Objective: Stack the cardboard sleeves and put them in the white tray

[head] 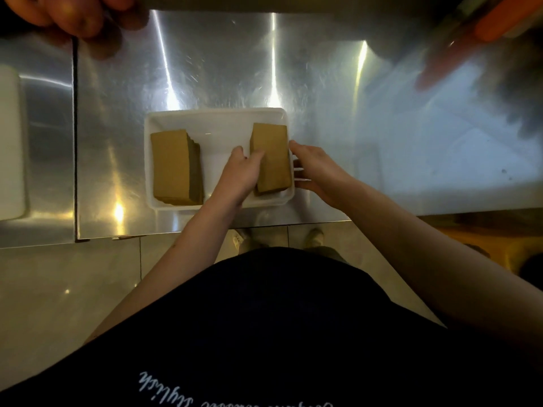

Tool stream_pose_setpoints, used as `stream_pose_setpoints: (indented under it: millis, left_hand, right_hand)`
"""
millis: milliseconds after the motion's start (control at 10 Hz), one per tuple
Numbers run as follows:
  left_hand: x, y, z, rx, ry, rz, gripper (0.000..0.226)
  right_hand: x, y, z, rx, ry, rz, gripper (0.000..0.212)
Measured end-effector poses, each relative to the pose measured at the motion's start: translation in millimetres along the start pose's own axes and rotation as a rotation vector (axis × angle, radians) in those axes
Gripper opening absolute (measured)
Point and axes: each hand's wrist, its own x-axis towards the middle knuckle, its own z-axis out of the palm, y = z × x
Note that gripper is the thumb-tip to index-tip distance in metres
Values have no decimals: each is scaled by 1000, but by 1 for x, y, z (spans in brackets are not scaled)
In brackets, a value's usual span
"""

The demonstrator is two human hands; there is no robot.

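Observation:
A white tray [217, 121] sits on the steel table in front of me. One stack of brown cardboard sleeves [173, 167] lies in its left half. A second stack of sleeves [271, 157] stands in the right half. My left hand [241, 171] holds that second stack from its left side, thumb on top. My right hand [317, 171] is at the tray's right rim beside the stack, fingers relaxed and spread; whether it touches the stack is hidden by the rim.
The steel table [205, 69] has a seam at the left [75, 136]. A white container [10, 142] sits at the far left edge. Another person's hand [73, 13] shows at top left, and an orange blurred object [493, 24] at top right.

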Motion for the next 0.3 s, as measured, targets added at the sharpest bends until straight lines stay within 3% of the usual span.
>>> stream_pose_setpoints:
  millis: [100,300]
  left_hand:
    - [-13,1,4,125,160,139,57]
    - [-41,1,38,506,468,638,37]
  right_hand:
    - [-4,-1,-19,-139,-54,-61,44]
    - [-21,-12,-77,-361,-26,-279,42]
